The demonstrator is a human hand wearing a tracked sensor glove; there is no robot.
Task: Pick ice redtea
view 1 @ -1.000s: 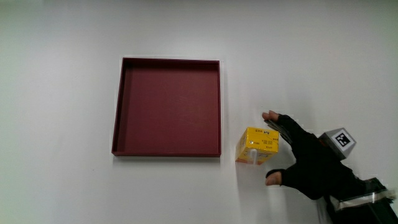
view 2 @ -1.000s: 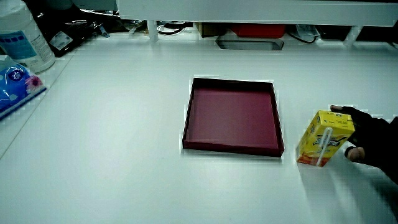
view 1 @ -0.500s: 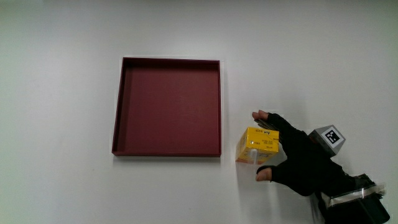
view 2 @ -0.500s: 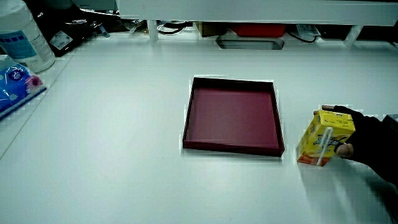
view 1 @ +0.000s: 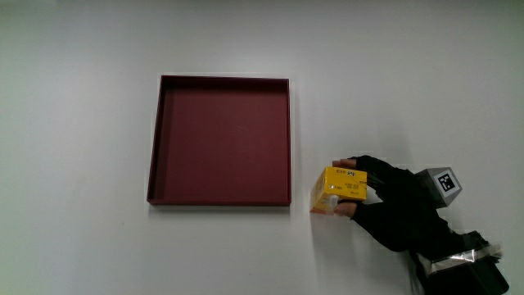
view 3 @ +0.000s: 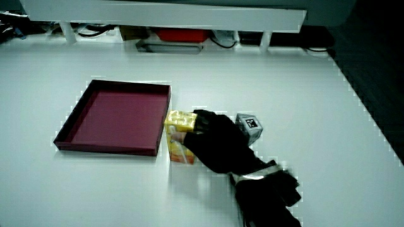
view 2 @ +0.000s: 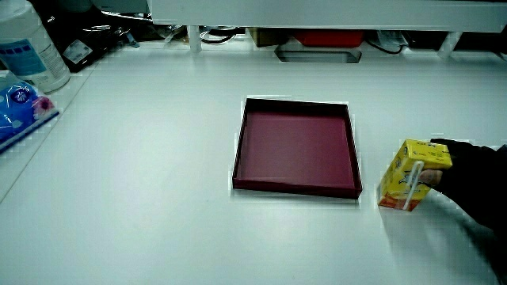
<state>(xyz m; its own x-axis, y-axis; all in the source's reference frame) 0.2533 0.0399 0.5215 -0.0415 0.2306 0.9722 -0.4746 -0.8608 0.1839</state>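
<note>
Fingers have closed since half a second back: then the hand [view 1: 393, 209] was spread around the ice redtea carton [view 1: 341, 190] with thumb and fingertips apart from it, now they pinch the carton's sides, thumb on the side nearer the person, fingers wrapped over the farther edge. Carton itself has not shifted; it stands upright on the table [view 1: 82, 246], base down, straw strip facing the person in a side view [view 2: 409, 186]. So the grasp looks made but the lift not yet begun; next step, judging by this, is raising it straight up.

Carton sits just beside the maroon tray [view 1: 221, 141], at about 4 o'clock from the tray's centre in the main view, near its corner but not touching. Hand comes in from the carton's 4 o'clock, marker cube [view 1: 442, 182] on its back. Tray holds nothing.

Surface is a plain white tabletop, matte, no clutter near the work. In a side view a large clear bottle [view 2: 28, 43] and a blue packet [view 2: 20, 103] sit at the table's edge, well apart from the tray. A low partition with a red bin [view 2: 329, 38] and cables under it shows in both side views.
</note>
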